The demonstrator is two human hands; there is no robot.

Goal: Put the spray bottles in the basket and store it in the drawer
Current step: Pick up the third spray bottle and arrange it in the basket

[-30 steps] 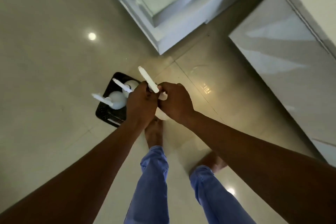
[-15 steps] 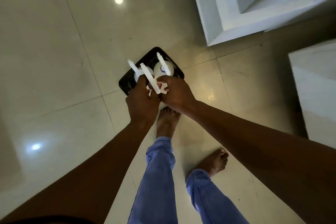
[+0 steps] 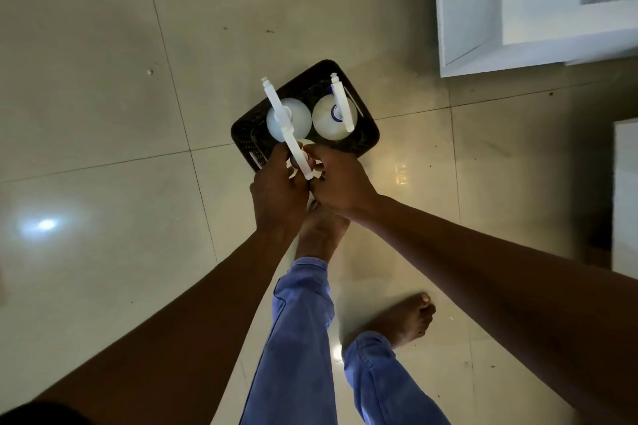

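Glossy floor tiles (image 3: pixel 103 114) lay under a dark basket (image 3: pixel 366 134) holding two bottles (image 3: pixel 329 121). Both hands, left (image 3: pixel 276 190) and right (image 3: pixel 341 183), were closed around a third bottle (image 3: pixel 297 152) over its near edge. Lowered crookedly, its long nozzle could catch the neighbouring sprayer and topple it.

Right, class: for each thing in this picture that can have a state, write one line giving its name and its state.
Basket: on the floor, two bottles inside.
Left bottle in basket: upright.
Right bottle in basket: upright.
Third bottle: held at its spray head by both hands, at the basket's near edge.
Left hand: closed on the third bottle.
Right hand: closed on it too.
Drawer: open.
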